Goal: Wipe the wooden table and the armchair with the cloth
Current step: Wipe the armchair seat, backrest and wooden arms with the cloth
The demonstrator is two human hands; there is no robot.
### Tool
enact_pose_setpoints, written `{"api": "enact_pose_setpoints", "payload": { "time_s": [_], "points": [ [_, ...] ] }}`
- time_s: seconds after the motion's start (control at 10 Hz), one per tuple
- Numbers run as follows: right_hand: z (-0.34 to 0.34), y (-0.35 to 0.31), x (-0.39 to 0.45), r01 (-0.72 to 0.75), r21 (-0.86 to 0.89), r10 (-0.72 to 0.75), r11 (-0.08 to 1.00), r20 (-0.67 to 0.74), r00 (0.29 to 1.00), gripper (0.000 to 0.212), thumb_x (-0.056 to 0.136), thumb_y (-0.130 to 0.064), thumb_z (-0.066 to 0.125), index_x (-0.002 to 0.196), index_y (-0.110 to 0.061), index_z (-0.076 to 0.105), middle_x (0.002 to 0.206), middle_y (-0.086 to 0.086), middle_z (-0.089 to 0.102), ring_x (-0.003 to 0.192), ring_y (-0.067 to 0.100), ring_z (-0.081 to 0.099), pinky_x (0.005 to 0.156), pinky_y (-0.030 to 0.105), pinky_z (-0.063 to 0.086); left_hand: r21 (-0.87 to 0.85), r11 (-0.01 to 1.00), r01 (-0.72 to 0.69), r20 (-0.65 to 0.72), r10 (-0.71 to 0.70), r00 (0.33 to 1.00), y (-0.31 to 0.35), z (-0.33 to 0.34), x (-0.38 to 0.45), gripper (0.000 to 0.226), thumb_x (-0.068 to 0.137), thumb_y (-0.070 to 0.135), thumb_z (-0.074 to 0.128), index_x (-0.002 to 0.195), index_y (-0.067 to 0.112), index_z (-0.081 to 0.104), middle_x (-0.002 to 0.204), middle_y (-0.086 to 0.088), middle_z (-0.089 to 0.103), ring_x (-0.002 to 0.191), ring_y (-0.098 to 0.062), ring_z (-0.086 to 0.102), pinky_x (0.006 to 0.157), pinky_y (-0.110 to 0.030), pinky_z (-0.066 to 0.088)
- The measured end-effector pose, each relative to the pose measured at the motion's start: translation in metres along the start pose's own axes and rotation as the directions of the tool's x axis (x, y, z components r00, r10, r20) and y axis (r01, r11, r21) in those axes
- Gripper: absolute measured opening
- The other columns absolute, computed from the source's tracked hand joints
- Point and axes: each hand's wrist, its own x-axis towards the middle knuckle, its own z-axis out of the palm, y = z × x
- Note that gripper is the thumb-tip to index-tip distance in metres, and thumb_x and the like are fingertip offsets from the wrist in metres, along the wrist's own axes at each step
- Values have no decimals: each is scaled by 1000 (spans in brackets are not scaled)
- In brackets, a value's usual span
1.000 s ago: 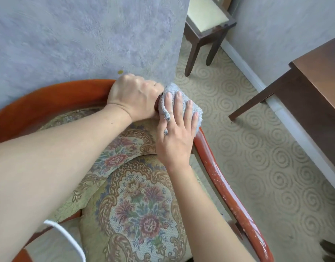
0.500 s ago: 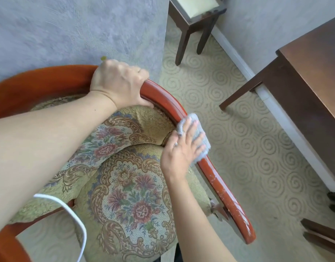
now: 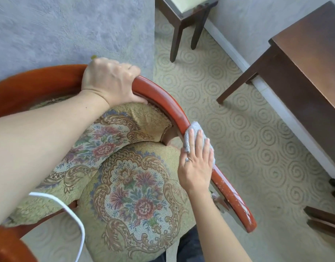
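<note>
The armchair has a curved red-brown wooden rail [image 3: 162, 100] and floral upholstery on seat and back. My left hand [image 3: 109, 80] grips the top of the rail near the back. My right hand [image 3: 197, 165] presses a grey cloth [image 3: 194, 130] flat against the right arm of the rail, about midway along it; the fingers cover most of the cloth. The dark wooden table [image 3: 310, 59] stands at the right, apart from both hands.
A grey textured wall is right behind the armchair. A dark wooden stool [image 3: 183, 17] with a pale seat stands at the top. Swirl-patterned carpet lies between armchair and table. A white cable [image 3: 72, 210] hangs at lower left. Dark furniture legs [image 3: 323, 220] show at lower right.
My right hand has slid the cloth down the right arm of the rail, away from my left hand. My left hand has kept its grip on the top rail.
</note>
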Motion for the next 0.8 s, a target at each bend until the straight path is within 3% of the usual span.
{"api": "enact_pose_setpoints", "payload": {
  "time_s": [0.1,0.2,0.3,0.4,0.5,0.7,0.8],
  "points": [
    [-1,-5,-11,-148,34,146,988,38,989,62,98,-36,24,158,-32,10,167,-2,13,153,31,13,122,51,6,18,1000,-8,-30,8,1000,1,-2,0,63,72,74,69,93,16,62,88,-10,68,86,-32,65,72,-38,42],
    [5,-44,13,-290,233,281,928,71,957,60,100,-39,18,155,-42,-7,167,-10,-10,152,24,-16,114,42,-24,89,996,-24,-114,34,993,2,-3,-1,71,66,79,70,89,12,64,86,-12,71,82,-33,68,68,-37,38],
    [3,-89,42,-131,341,125,931,40,991,60,103,-38,23,155,-44,-7,165,-13,-17,150,22,-24,106,37,-33,114,993,-39,-136,55,989,3,-3,-2,72,64,79,72,86,11,65,83,-13,71,77,-34,68,65,-36,36],
    [-9,-123,63,38,430,-33,902,-20,999,61,98,-46,19,156,-44,-3,166,-15,-11,151,19,-20,110,37,-31,120,992,-40,-153,59,986,3,-2,-3,69,66,77,72,83,11,65,80,-14,71,74,-35,69,64,-37,37],
    [-14,-110,63,191,410,-192,892,-41,981,57,100,-47,16,151,-53,-7,166,-17,-5,153,13,-13,119,38,-19,133,990,-50,-152,70,986,3,-2,-3,70,63,78,73,79,11,64,76,-12,70,69,-34,69,62,-37,39],
    [-8,1,10,114,196,-121,974,24,992,54,106,-39,26,152,-49,1,167,-13,6,153,16,10,123,36,9,200,974,-110,-149,141,979,1,-1,-4,77,71,84,60,82,8,61,76,-13,67,68,-33,67,60,-34,38],
    [-9,31,-11,99,97,-103,990,38,994,53,103,-42,22,154,-46,5,166,-13,8,153,16,13,123,36,10,272,953,-134,-99,166,981,6,-7,-3,75,69,78,69,84,4,61,75,-17,65,67,-33,65,66,-38,37]
  ]
}}
